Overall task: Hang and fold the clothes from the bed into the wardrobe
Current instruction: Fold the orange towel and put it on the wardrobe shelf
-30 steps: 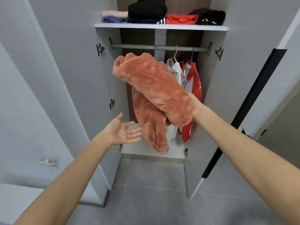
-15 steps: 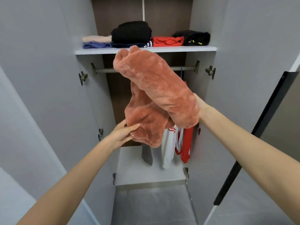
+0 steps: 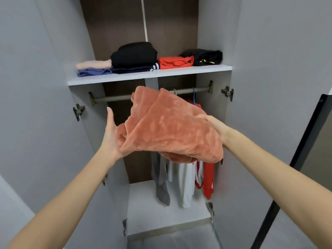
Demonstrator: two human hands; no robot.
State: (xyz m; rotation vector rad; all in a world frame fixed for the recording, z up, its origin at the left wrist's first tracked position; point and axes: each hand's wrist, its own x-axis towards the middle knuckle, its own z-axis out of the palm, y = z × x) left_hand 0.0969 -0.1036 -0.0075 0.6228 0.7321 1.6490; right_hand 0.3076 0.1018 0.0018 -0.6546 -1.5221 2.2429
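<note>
A fluffy salmon-orange garment (image 3: 170, 130), folded into a thick bundle, is held up in front of the open wardrobe, just below its white shelf (image 3: 143, 77). My left hand (image 3: 110, 135) presses its palm against the bundle's left end, thumb straight up; its fingers are hidden behind the fabric. My right hand (image 3: 213, 124) grips the right side, thumb on top and fingers tucked under. The bundle covers part of the hanging rail (image 3: 111, 98).
Folded clothes lie on the shelf: a black stack (image 3: 133, 54), a red piece (image 3: 176, 62), a pink and blue pile (image 3: 93, 68). Grey, white and red clothes (image 3: 185, 180) hang from the rail. Both wardrobe doors (image 3: 45, 105) stand open. A black-edged panel (image 3: 305, 141) is at right.
The bundle has come lower and flatter in front of the rail. My left hand went from reaching, to pinching the hanging end, to pressing the gathered end from the left. The view tilted upward.
</note>
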